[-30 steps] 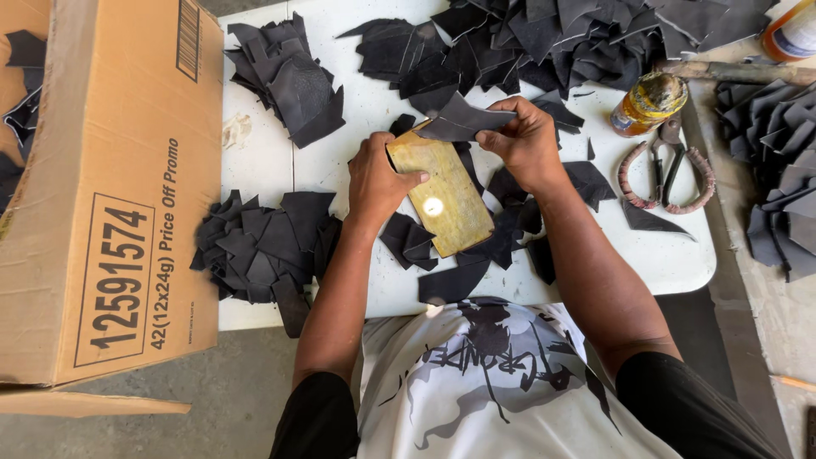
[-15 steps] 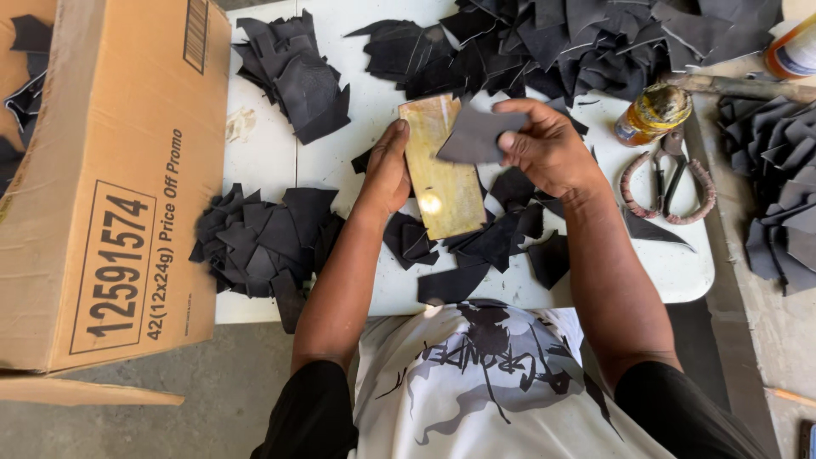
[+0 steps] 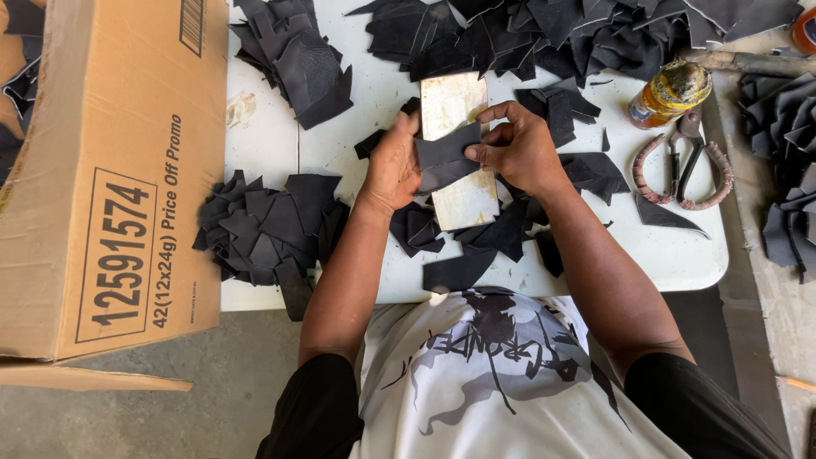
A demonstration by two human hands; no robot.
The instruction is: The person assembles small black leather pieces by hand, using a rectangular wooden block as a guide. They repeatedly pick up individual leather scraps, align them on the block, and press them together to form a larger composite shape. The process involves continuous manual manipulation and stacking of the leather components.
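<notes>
Both hands, left hand (image 3: 393,166) and right hand (image 3: 517,149), now pinch the black piece (image 3: 446,157) flat across the pale slab (image 3: 460,144) (slab shifted toward twelve o'clock) on the white table (image 3: 680,246).

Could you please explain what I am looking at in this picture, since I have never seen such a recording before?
There is no machine here: a camera on a person's head looks down at their own two bare hands. The left hand and right hand together hold a black piece flat over a pale rectangular block, which lies on a white table. Piles of similar black pieces lie around it. To the right are scissors and a small tin. A cardboard box stands at the left.
</notes>
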